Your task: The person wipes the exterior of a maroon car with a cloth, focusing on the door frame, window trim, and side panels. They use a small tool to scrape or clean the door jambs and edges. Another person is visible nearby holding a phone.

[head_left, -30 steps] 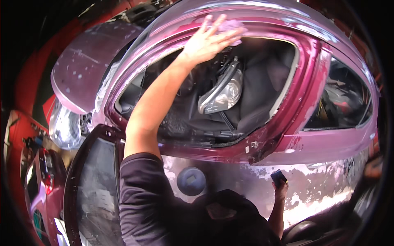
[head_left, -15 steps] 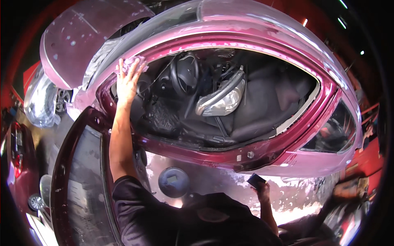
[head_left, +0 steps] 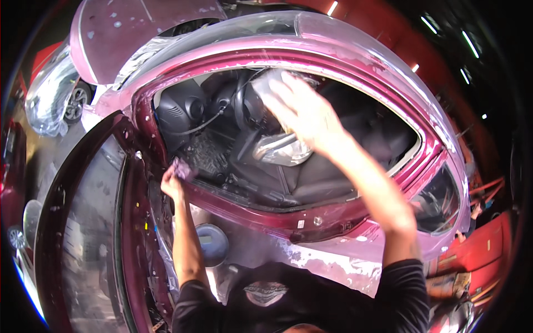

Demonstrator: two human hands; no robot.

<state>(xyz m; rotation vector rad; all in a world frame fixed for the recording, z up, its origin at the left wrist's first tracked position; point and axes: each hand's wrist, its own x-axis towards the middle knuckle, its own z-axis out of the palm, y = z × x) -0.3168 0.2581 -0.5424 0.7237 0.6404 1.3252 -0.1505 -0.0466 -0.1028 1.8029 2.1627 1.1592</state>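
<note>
My left hand (head_left: 172,183) is closed around a crumpled purple cloth (head_left: 180,168), beside the lower front corner of the car's door opening. My right arm reaches across that opening, and my right hand (head_left: 311,116) is blurred by motion. Under its outstretched fingers is a flat grey pad (head_left: 268,84), pressed by the fingers near the upper door frame (head_left: 266,58); whether it touches the frame I cannot tell. A loose headlight (head_left: 283,150) lies on the dark seat, partly behind my right forearm. The steering wheel (head_left: 244,105) shows beyond.
The open maroon door (head_left: 83,183) stands at my left. A round blue-grey lidded container (head_left: 212,244) sits on the floor near the sill. The raised hood (head_left: 133,33) and a plastic-wrapped car part (head_left: 55,108) are at the far left. Red equipment (head_left: 477,250) stands at right.
My left hand, with the purple cloth, has come down from the windshield pillar to the lower front corner. My right hand has swung from low at right up over the door opening with the pad.
</note>
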